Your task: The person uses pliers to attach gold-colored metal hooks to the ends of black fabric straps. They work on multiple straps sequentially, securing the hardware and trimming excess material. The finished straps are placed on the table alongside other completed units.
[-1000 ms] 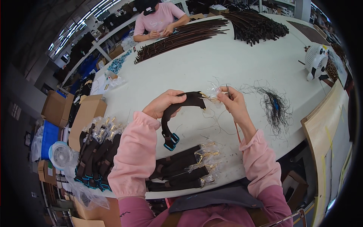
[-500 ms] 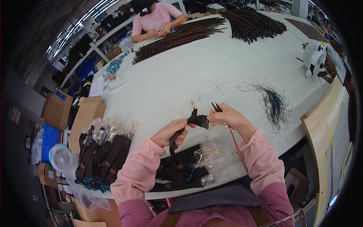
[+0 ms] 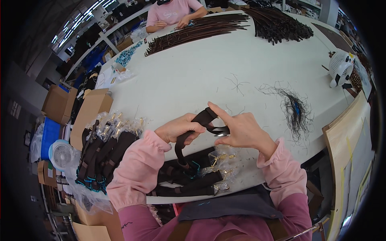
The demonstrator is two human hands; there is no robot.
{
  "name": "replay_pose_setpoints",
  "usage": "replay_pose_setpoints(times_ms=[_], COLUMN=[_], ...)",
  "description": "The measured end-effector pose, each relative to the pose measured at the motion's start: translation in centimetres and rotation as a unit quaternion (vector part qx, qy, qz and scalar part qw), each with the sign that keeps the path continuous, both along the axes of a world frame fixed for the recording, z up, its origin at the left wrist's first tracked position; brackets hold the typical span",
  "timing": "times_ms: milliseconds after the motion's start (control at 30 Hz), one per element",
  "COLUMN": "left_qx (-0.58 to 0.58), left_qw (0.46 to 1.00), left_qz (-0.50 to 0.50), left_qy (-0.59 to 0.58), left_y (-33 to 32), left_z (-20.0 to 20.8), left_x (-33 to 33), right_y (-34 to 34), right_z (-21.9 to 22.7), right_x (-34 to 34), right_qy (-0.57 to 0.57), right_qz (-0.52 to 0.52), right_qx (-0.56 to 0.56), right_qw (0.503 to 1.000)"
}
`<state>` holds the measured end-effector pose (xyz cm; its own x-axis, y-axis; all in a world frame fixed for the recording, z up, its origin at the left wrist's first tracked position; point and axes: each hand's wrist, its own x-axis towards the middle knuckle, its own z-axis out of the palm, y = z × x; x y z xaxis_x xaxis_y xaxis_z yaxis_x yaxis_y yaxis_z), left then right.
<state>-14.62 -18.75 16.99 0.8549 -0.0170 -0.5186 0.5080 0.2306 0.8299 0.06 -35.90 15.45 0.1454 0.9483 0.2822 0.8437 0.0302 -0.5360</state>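
In front of me, my left hand grips a dark brown strap, which curves over the fingers and hangs toward the pile below. My right hand is at the strap's right side, index finger stretched to its upper end and thumb apart below. Between that finger and thumb show the silvery blades of thread snips, pointing left beside the strap; their grip is hidden by the hand. Under my hands lies a pile of similar dark straps with plastic-wrapped gold-coloured metal fittings.
More bundled straps lie at the left table edge, by a cardboard box. Black thread clippings sit at the right, with a white fan beyond. Across the white table, a co-worker handles long brown strips.
My right hand has gone from pinching the strap's end by its wrapped fitting to spreading finger and thumb around the strap. The snips now point left, and the strap's raised part has turned.
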Motion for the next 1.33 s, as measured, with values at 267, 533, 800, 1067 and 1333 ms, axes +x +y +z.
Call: replay_pose_setpoints(times_ms=[267, 533, 800, 1067, 1333], left_qx=[0.491, 0.697, 0.556, 0.737, 0.722], left_qw=[0.843, 0.672, 0.811, 0.621, 0.610], left_qz=[-0.216, -0.249, -0.176, -0.229, -0.219], left_qy=[-0.043, -0.018, -0.047, -0.135, -0.240], left_y=[-2.1, -4.0, 0.7, 4.4, -1.9], left_z=[5.5, 4.7, -4.3, -13.7, -15.9], left_x=[-2.9, -10.0, -14.1, -3.0, 11.9], right_y=[0.9, -1.3, -2.4, -0.8, -6.7], right_z=[-0.1, -1.5, -6.9, -12.3, -10.6], right_x=[-2.3, -6.2, -1.2, 1.4, 10.1], right_qy=[-0.087, -0.283, 0.026, -0.105, 0.095], right_qz=[0.045, 0.101, 0.013, -0.034, -0.308], right_qx=[0.088, -0.015, -0.020, -0.065, -0.012], right_qw=[0.991, 0.954, 0.999, 0.992, 0.946])
